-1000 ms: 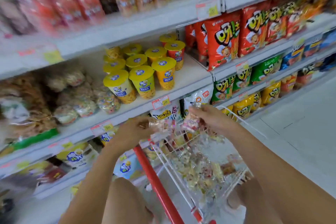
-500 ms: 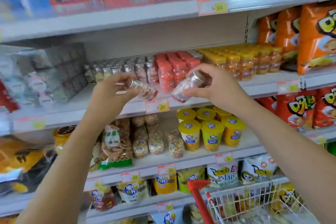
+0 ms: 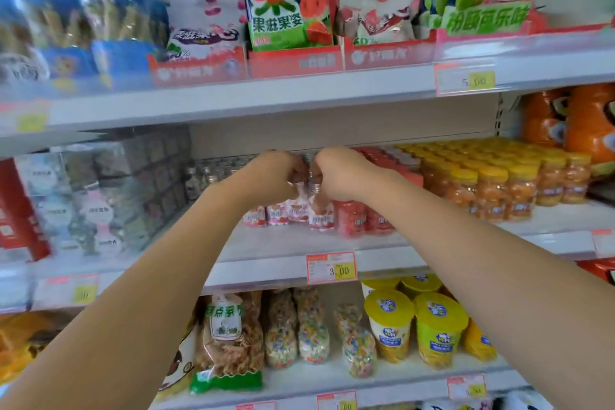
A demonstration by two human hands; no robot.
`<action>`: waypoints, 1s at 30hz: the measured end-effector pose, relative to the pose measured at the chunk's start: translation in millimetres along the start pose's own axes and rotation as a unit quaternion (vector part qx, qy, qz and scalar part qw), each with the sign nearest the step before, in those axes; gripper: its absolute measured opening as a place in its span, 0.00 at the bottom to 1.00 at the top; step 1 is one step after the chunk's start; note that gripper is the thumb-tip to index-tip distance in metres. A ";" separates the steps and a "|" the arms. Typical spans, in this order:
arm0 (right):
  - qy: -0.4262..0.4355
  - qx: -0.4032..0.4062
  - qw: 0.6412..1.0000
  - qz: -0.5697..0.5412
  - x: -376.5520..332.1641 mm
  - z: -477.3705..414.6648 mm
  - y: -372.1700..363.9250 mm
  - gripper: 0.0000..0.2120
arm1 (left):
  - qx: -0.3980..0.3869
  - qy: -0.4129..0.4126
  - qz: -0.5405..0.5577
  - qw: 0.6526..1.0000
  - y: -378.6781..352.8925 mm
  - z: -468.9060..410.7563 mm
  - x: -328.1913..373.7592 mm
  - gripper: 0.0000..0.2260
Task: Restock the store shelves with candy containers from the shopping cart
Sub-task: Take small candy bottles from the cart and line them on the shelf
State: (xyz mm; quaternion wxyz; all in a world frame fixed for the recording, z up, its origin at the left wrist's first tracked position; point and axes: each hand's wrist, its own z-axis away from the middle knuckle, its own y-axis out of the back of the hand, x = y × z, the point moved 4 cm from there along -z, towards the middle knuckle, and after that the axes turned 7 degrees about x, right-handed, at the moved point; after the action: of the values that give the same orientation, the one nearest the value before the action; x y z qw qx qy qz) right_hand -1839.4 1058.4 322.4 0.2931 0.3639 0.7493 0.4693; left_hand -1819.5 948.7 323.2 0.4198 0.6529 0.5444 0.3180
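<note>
Both hands reach onto the middle shelf [image 3: 266, 273]. My left hand [image 3: 278, 173] grips the silver cap of a small clear candy bottle [image 3: 297, 206] with a pink-and-white label. My right hand [image 3: 339, 173] grips the cap of a second such bottle [image 3: 321, 215] right beside it. Both bottles stand upright at the front of a row of like bottles [image 3: 256, 215]; whether their bases touch the shelf I cannot tell. The shopping cart is out of view.
Red-capped jars [image 3: 352, 218] stand just right of the bottles, then orange jars with yellow lids [image 3: 492, 186]. Boxed goods [image 3: 100, 196] fill the left. A 3.00 price tag [image 3: 331, 267] hangs below. Snack bags sit above, yellow-lidded cups [image 3: 389, 323] below.
Both hands lifted a candy bottle each out of the cart, raised them to the middle shelf and now hold them upright among the shelved bottles. The view tilted upward.
</note>
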 end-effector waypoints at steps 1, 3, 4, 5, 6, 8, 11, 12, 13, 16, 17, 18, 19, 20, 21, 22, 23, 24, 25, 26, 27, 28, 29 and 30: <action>-0.004 -0.004 1.000 0.010 0.2 -3.3 -2.0 0.16 | -0.018 0.004 -0.010 1.000 -4.0 -3.8 -2.8 0.13; -0.008 -0.004 1.000 0.026 0.4 -8.1 -5.5 0.16 | -0.034 0.004 -0.027 0.999 -10.0 -7.8 -5.8 0.13; -0.011 -0.006 1.000 0.028 1.3 -10.0 -7.6 0.16 | -0.030 0.001 -0.029 0.999 -11.7 -8.3 -6.4 0.14; -0.015 -0.008 0.999 0.029 2.3 -12.0 -9.4 0.17 | -0.023 -0.002 -0.026 0.999 -12.9 -8.8 -7.2 0.14; -0.017 -0.007 0.999 0.027 3.1 -13.7 -10.4 0.17 | -0.016 -0.004 -0.020 1.000 -13.8 -9.1 -8.2 0.14; -0.019 -0.001 0.999 0.031 4.9 -17.7 -12.0 0.19 | -0.007 -0.006 -0.013 1.000 -15.4 -10.2 -10.9 0.13; -0.015 0.020 0.998 0.054 5.7 -23.3 -11.2 0.13 | 0.001 -0.013 -0.031 0.999 -17.3 -11.7 -14.0 0.11; -0.014 0.025 0.997 0.067 6.0 -24.3 -10.8 0.11 | 0.003 -0.016 -0.034 0.999 -17.1 -12.1 -13.8 0.11; -0.014 0.026 0.996 0.078 6.3 -25.3 -10.7 0.13 | 0.006 -0.019 -0.033 0.999 -16.8 -12.9 -13.5 0.11; -0.013 0.019 0.996 0.091 7.3 -28.6 -11.9 0.16 | 0.019 -0.018 -0.018 0.999 -18.3 -13.9 -14.3 0.12; -0.010 0.017 0.996 0.091 7.2 -29.0 -12.0 0.16 | 0.024 -0.014 -0.006 1.000 -20.0 -13.7 -16.3 0.13; -0.005 0.018 0.996 0.092 7.3 -30.0 -12.0 0.16 | 0.032 -0.008 0.005 0.999 -21.7 -13.5 -18.7 0.15; 0.005 0.021 0.995 0.094 6.9 -31.1 -12.0 0.14 | 0.045 -0.003 0.012 0.999 -22.7 -13.5 -21.3 0.17; 0.014 0.026 0.995 0.097 6.4 -31.6 -11.8 0.13 | 0.060 0.003 0.013 0.998 -23.8 -13.3 -24.3 0.19; 0.021 0.033 0.994 0.099 5.8 -32.2 -11.6 0.11 | 0.076 0.009 0.008 0.997 -25.0 -11.5 -26.3 0.23; 0.029 0.038 0.994 0.102 5.0 -32.8 -11.0 0.09 | 0.089 0.021 -0.001 0.996 -25.6 -7.5 -26.9 0.28; 0.034 0.042 0.993 0.106 4.1 -32.9 -10.6 0.07 | 0.106 0.038 -0.009 0.994 -27.1 -1.3 -27.3 0.34; 0.036 0.043 0.992 0.110 3.8 -33.0 -11.1 0.08 | 0.135 0.062 -0.011 0.989 -29.5 7.0 -27.5 0.37; 0.037 0.042 0.992 0.114 3.8 -33.3 -10.9 0.08 | 0.180 0.090 -0.003 0.980 -32.6 16.9 -27.5 0.39; 0.036 0.040 0.992 0.115 4.1 -33.7 -10.9 0.08 | 0.237 0.113 0.012 0.965 -35.4 27.8 -26.2 0.37; 0.033 0.035 0.993 0.110 4.6 -33.9 -10.5 0.09 | 0.283 0.127 0.031 0.950 -40.2 37.1 -24.6 0.32; 0.025 0.026 0.995 0.096 5.9 -34.6 -10.2 0.11 | 0.291 0.141 0.055 0.945 -45.9 43.4 -22.1 0.25; 0.015 0.016 0.997 0.073 7.4 -35.8 -9.5 0.15 | 0.266 0.156 0.084 0.947 -52.5 46.5 -19.8 0.19; 0.005 0.008 0.999 0.048 9.1 -37.8 -8.9 0.18 | 0.229 0.170 0.102 0.953 -59.8 46.2 -19.0 0.15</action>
State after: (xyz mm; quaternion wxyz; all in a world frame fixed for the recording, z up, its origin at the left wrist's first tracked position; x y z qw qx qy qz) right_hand -1876.5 1044.7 328.0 0.2640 0.3993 0.7361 0.4786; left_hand -1809.7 924.1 249.9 0.1254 0.7199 0.5962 0.3325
